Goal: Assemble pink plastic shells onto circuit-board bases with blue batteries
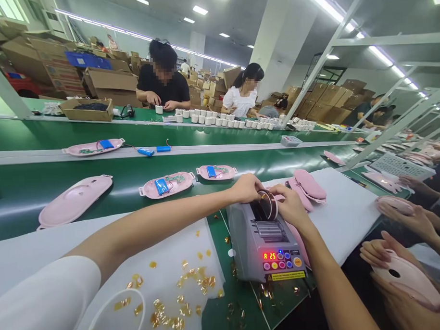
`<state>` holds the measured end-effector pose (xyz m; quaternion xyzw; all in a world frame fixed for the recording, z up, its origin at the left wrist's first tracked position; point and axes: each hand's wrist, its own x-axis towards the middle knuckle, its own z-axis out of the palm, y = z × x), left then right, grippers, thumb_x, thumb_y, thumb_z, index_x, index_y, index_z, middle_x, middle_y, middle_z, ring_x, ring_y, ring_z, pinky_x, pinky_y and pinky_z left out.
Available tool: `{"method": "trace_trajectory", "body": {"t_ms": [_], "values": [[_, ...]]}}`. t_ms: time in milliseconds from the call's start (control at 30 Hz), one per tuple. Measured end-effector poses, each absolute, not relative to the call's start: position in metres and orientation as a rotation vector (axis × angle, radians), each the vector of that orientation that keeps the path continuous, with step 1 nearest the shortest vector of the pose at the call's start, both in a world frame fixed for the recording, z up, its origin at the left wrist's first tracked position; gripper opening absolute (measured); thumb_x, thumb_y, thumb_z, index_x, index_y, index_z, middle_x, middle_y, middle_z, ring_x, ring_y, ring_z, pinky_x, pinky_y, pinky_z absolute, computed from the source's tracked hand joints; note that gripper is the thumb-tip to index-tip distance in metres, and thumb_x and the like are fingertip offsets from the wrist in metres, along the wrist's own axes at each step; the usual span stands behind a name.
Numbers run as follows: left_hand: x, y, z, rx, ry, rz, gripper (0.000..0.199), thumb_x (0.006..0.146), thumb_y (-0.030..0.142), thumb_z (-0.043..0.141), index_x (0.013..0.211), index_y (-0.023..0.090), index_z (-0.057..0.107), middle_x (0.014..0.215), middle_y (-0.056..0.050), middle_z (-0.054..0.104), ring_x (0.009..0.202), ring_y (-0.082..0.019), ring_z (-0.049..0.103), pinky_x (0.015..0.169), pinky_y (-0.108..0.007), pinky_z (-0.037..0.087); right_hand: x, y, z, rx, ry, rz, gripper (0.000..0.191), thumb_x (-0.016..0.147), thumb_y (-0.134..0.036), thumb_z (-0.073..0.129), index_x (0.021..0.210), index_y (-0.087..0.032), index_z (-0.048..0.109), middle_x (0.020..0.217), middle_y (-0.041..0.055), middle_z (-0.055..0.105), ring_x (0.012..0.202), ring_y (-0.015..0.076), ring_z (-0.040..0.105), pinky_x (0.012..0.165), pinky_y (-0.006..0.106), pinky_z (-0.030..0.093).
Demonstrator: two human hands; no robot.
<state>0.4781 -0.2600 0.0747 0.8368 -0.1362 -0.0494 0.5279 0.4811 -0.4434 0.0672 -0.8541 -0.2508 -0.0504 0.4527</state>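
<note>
A grey electric tape dispenser (243, 251) stands on the bench before me, its red display lit with "A 25". In its top opening sits a dark brown tape roll (269, 204), upright. My left hand (247, 188) reaches across and grips the roll from the left with bent fingers. From the right, my right hand (290, 207) closes its thumb and fingers on the roll's other side. Some fingertips are hidden behind the roll. Loose amber tape pieces (167, 316) lie scattered on the white sheet (110, 246) left of the dispenser.
Pink shells with blue batteries (162, 186) lie on the green conveyor (126, 170). Pink covers (307, 188) are piled behind my right hand. At right, a co-worker's hands (404, 274) hold a pink shell. Across the line, co-workers sit behind rows of white cups (218, 121). A metal post (310, 75) slants upward.
</note>
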Motion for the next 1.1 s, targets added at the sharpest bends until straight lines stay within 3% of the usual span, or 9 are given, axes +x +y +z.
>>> {"method": "trace_trajectory", "body": {"t_ms": [200,433,633,1100], "values": [[0.481,-0.244,0.056,1.685,-0.396,-0.305,0.046,0.064,-0.001,0.062,0.107,0.010,0.074,0.094,-0.007,0.075,0.087,-0.018,0.070,0.079,-0.025,0.057,0.488,-0.435,0.071,-2.198,-0.636,-0.136,0.037,0.066,-0.055,0.069,0.066,-0.018,0.070,0.075,0.0068,0.065,0.070,0.0192,0.057,0.056,0.027,0.046],[0.479,-0.251,0.053,1.694,-0.361,-0.240,0.038,0.064,0.005,0.069,0.101,0.010,0.076,0.089,-0.006,0.075,0.087,-0.019,0.069,0.077,-0.025,0.055,0.493,-0.434,0.077,-2.396,-0.698,-0.207,0.037,0.071,-0.053,0.064,0.063,-0.017,0.070,0.072,0.0082,0.067,0.070,0.0203,0.058,0.062,0.029,0.043],[0.479,-0.250,0.059,1.815,-0.406,-0.166,0.031,0.064,0.015,0.079,0.094,0.011,0.077,0.081,-0.004,0.074,0.083,-0.019,0.068,0.072,-0.024,0.054,0.489,-0.436,0.081,-2.360,-0.639,-0.098,0.036,0.065,-0.053,0.068,0.066,-0.018,0.073,0.075,0.0080,0.068,0.073,0.0220,0.061,0.063,0.031,0.047],[0.477,-0.253,0.066,1.944,-0.432,-0.150,0.027,0.068,0.006,0.074,0.094,0.010,0.077,0.075,-0.006,0.073,0.078,-0.018,0.068,0.066,-0.021,0.052,0.494,-0.438,0.073,-2.384,-0.744,-0.335,0.034,0.072,-0.052,0.065,0.065,-0.020,0.074,0.076,0.0079,0.071,0.066,0.0199,0.063,0.058,0.030,0.047]]}}
